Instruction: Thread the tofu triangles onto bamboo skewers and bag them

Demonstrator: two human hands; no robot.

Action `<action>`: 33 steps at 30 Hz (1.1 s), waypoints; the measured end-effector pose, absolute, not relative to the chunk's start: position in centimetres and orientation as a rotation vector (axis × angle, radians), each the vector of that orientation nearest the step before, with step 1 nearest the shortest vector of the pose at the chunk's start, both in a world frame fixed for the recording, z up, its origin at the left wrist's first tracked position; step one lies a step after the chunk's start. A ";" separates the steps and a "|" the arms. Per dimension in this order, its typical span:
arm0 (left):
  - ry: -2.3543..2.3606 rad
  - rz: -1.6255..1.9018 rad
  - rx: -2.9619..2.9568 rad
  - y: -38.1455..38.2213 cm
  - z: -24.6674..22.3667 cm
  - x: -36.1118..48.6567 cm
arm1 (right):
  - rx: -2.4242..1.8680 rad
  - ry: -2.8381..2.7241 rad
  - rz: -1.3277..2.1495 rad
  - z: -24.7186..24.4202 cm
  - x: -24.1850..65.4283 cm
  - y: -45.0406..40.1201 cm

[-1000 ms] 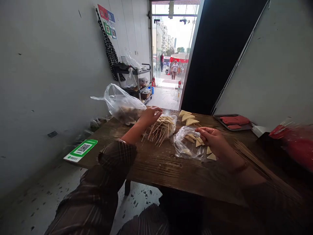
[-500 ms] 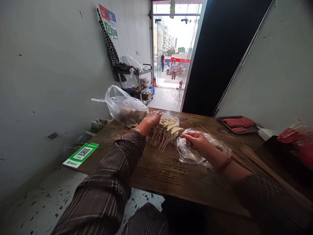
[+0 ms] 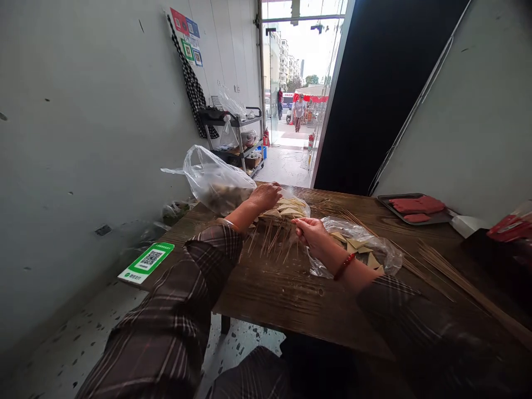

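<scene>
Right hand (image 3: 312,235) is at the near right edge of the skewered pile (image 3: 288,209), fingertips pinched narrow on a thin stick (image 3: 294,218); left hand (image 3: 265,197) is at the pile's far left side, can't tell if gripping. Right of the pile, just beside: open plastic bag (image 3: 391,257) with pale triangles (image 3: 373,261), loose sticks (image 3: 453,274) farther out; left of the pile: filled clear bag (image 3: 220,178).

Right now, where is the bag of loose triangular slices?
In the head view, the clear bag lies on the wooden table, right of the skewered slices, left of the bundled sticks, partly behind the right hand.
</scene>
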State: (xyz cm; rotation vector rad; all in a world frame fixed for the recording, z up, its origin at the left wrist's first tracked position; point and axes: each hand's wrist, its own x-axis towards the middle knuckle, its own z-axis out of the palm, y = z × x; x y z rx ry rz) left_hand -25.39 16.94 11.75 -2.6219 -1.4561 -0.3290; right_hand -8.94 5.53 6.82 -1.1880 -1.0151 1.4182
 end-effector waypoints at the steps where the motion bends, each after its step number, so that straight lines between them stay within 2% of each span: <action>1: -1.454 -0.336 -2.625 16.9 11.8 -25.3 | -1.194 -1.013 1.401 6.6 -9.4 5.8; 6: -1.454 -0.380 -2.627 17.0 11.8 -25.4 | -1.228 -1.081 1.338 6.2 -11.8 7.1; 12: -1.447 -0.395 -2.661 16.9 11.2 -25.8 | -1.264 -1.447 1.290 6.5 -12.4 7.8; 22: -1.510 -0.508 -2.663 16.3 10.6 -28.0 | -1.555 -1.561 0.526 7.0 -4.8 11.9; 28: -1.431 -0.575 -2.673 13.3 10.2 -25.7 | -1.677 -1.376 0.481 4.5 -4.8 14.4; 33: -1.000 -0.273 -3.009 10.6 8.9 -23.9 | -1.619 -1.293 0.650 3.2 -3.5 15.2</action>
